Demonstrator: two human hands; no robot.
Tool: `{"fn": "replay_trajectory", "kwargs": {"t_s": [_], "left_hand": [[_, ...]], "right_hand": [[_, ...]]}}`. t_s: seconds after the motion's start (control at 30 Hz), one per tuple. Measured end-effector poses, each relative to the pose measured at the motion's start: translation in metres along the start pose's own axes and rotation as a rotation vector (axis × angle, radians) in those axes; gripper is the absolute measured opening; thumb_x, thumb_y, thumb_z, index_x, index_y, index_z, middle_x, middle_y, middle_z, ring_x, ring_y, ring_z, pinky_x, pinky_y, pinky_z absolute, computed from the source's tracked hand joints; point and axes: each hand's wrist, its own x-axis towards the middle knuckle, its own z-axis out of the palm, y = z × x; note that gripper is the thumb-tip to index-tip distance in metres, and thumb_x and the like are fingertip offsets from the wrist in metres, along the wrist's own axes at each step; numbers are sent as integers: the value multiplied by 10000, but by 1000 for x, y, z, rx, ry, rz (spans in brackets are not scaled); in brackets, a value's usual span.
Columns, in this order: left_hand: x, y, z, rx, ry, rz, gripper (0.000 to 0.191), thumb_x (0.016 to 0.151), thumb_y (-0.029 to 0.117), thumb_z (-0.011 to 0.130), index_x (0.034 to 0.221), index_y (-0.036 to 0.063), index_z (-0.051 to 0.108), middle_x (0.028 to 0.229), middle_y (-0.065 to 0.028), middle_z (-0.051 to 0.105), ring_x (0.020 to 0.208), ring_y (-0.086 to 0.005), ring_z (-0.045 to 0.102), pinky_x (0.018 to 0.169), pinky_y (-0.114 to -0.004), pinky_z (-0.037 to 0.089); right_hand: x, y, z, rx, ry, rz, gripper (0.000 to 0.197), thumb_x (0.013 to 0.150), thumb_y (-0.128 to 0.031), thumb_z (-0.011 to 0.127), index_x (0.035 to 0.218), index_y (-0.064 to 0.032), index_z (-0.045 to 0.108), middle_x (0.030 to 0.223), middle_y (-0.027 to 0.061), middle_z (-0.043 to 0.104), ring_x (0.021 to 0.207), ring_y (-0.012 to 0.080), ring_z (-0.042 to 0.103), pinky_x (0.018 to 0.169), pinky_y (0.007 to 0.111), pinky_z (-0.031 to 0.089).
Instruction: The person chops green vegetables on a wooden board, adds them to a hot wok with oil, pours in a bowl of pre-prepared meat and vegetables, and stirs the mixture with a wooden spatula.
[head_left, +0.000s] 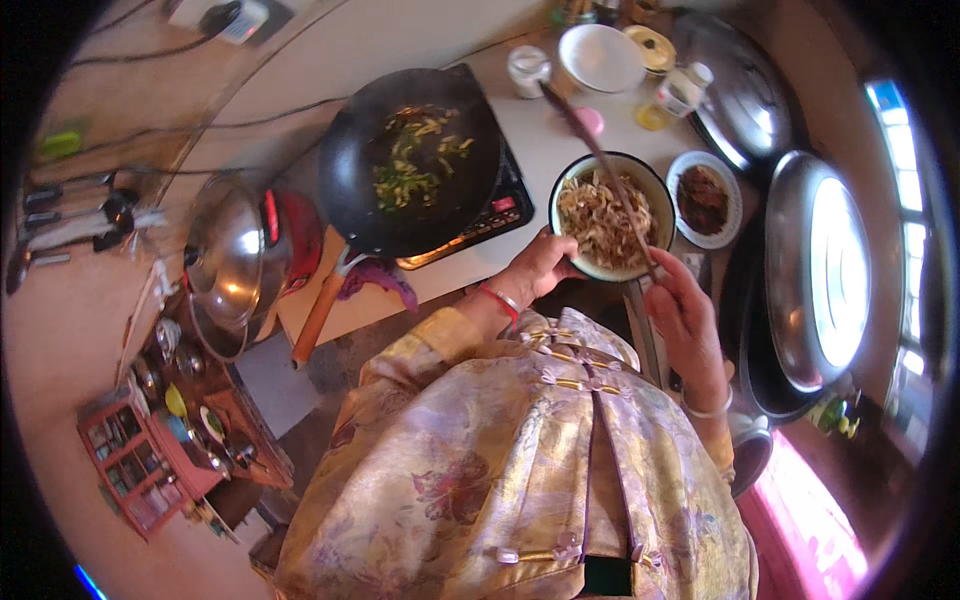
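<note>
My left hand (544, 266) grips the near left rim of an enamel bowl (559, 225), which holds pale shredded food (592, 217). In my right hand (679, 307) is a long brown utensil (589, 139), perhaps chopsticks, slanting across the bowl with its far end beyond the rim. To the left, a black wok (349, 165) with a wooden handle (319, 315) sits on an induction cooker (517, 187). Chopped green and pale pieces (409, 180) lie in the wok. Right of the bowl, a white plate (731, 232) holds dark reddish-brown food (701, 199).
A glass jar (529, 71), a white bowl (600, 58) and a white-capped bottle (684, 88) stand behind. Large metal lids (814, 270) are at the right. A lidded pot (225, 255) stands left of the wok; a purple cloth (379, 281) lies under the wok handle.
</note>
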Motion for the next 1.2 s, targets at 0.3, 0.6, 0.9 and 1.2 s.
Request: {"fn": "replay_trajectory", "kwargs": {"t_s": [0.3, 0.6, 0.9, 1.2], "left_hand": [[-142, 97, -78, -26, 139, 489, 548, 698, -9, 546, 1246, -17, 537, 1207, -130, 615, 1075, -276, 606, 932, -404, 500], [-168, 178, -118, 604, 545, 958, 717, 697, 260, 840, 1239, 4, 446, 1181, -156, 553, 1090, -259, 541, 971, -391, 434], [-166, 210, -109, 1559, 935, 1242, 897, 550, 332, 909, 1247, 10, 446, 1141, -202, 499, 1092, -359, 479, 954, -464, 410], [-185, 230, -144, 759, 674, 1201, 674, 774, 242, 799, 1291, -7, 445, 1253, -105, 521, 1151, -212, 503, 1004, -356, 399]], "right_hand": [[2, -28, 42, 77, -215, 54, 370, 970, -76, 492, 1330, 8, 497, 741, -9, 518, 693, 72, 470, 628, 207, 383], [50, -19, 129, -33, -534, -90, 349, 982, -90, 468, 1321, -9, 483, 685, 30, 520, 657, 109, 498, 618, 266, 442], [94, 11, 166, -232, -363, 7, 336, 986, -147, 471, 1289, -2, 477, 693, 142, 585, 616, 214, 564, 606, 348, 467], [92, 8, 147, -376, -320, -92, 320, 942, -90, 487, 1249, 1, 486, 783, 293, 618, 780, 470, 606, 663, 507, 464]]}}
